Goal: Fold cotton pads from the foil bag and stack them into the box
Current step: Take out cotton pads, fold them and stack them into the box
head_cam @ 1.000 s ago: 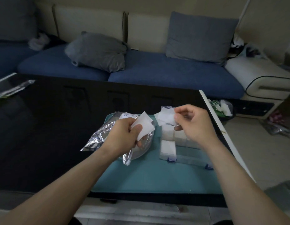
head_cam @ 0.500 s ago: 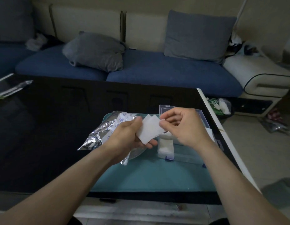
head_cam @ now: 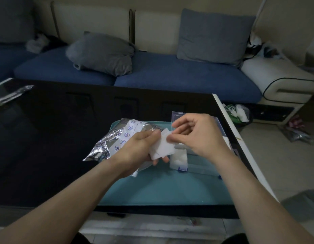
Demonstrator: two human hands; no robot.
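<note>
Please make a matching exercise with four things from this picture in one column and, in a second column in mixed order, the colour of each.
Things:
1. cotton pad
2. foil bag
3. mat
4. tabletop

Colours:
A. teal
B. glossy black
C. white
D. shiny silver

Pairs: 1-C, 2-D, 3-A, 4-B

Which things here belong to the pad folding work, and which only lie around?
Belong to the work:
cotton pad held by left hand and right hand
foil bag
clear box
teal mat

Only lying around:
grey cushions
plastic wrapper
</note>
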